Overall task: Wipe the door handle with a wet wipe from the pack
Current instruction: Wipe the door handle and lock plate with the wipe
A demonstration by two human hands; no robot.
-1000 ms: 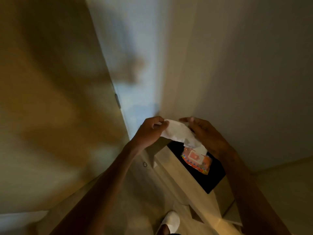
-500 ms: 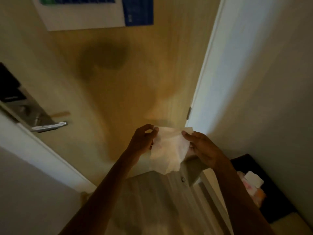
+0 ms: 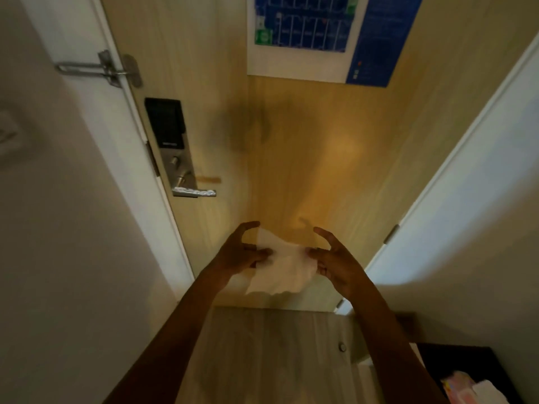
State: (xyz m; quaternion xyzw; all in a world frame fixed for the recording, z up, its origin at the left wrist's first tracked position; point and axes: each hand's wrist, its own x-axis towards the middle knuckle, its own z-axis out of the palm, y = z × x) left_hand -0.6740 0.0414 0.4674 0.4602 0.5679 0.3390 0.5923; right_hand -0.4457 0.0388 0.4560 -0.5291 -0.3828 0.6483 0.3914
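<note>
A white wet wipe [image 3: 281,268] hangs spread between my two hands at the centre of the view. My left hand [image 3: 242,252] pinches its left edge and my right hand [image 3: 332,256] pinches its right edge, with the other fingers splayed. The silver lever door handle [image 3: 194,192] sticks out from a metal lock plate on the wooden door [image 3: 320,158], up and to the left of my hands and apart from them. The wet wipe pack [image 3: 463,390], pink and orange with a white flap, lies on a dark surface at the bottom right corner.
A black electronic lock panel [image 3: 166,123] sits above the handle, and a metal swing latch [image 3: 99,68] higher up on the frame. A blue and white evacuation plan [image 3: 320,33] hangs on the door. White walls close in left and right. A round doorstop [image 3: 341,347] sits on the wood floor.
The view has swung left from the pack to face the door, bringing the handle and lock into sight. Both hands carried the wipe along and spread it wider.
</note>
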